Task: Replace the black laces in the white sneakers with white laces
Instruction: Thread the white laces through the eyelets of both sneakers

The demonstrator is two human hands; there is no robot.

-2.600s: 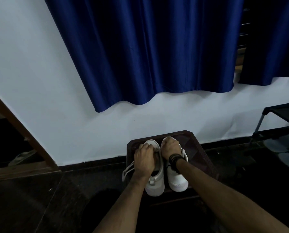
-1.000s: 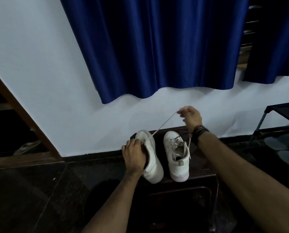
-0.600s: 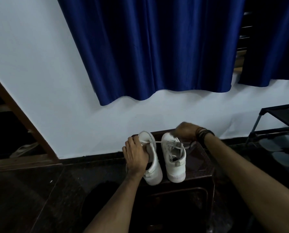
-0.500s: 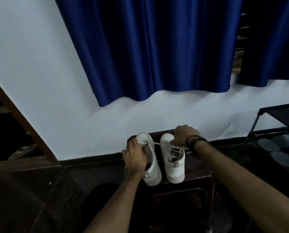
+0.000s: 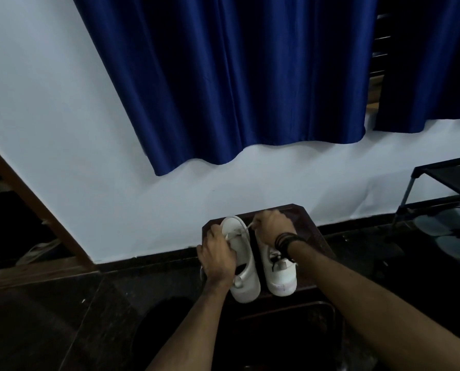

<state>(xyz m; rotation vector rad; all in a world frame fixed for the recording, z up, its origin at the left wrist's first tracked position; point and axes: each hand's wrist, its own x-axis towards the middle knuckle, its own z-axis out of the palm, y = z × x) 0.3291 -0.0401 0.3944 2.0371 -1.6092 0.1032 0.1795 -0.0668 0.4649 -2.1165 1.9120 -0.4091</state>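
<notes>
On the dark stool (image 5: 314, 236), toe-away sneakers (image 5: 243, 263); left hand (image 5: 218, 257) grips one, right hand (image 5: 273, 226) pinches lace (image 5: 247, 226).

Both my arms reach forward and down, forearms bare. My left hand (image 5: 218, 257) is curled, knuckles up, gripping. My right hand (image 5: 273, 226), black bands at its wrist, is closed in a pinch further ahead, just beside the left.
</notes>
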